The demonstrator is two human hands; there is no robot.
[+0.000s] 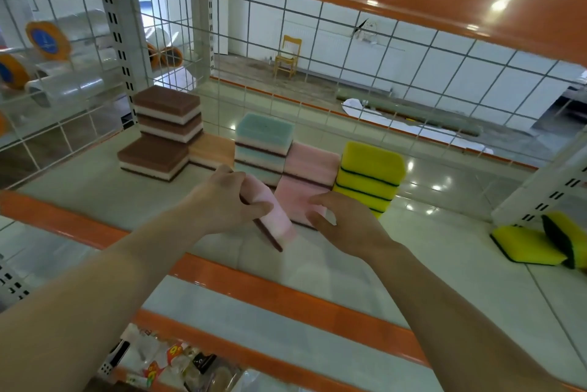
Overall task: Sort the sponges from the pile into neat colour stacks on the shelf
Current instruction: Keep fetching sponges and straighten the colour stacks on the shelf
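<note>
While left hand grips | pink sponge: tilted, brown-backed

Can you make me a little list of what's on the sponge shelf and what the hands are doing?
left hand: grips a tilted pink sponge
right hand: touches the pink stack
brown stack: far left
orange sponge: beside it
blue stack: middle
yellow stack: right of pink
loose yellow sponges: far right, unsorted
</note>
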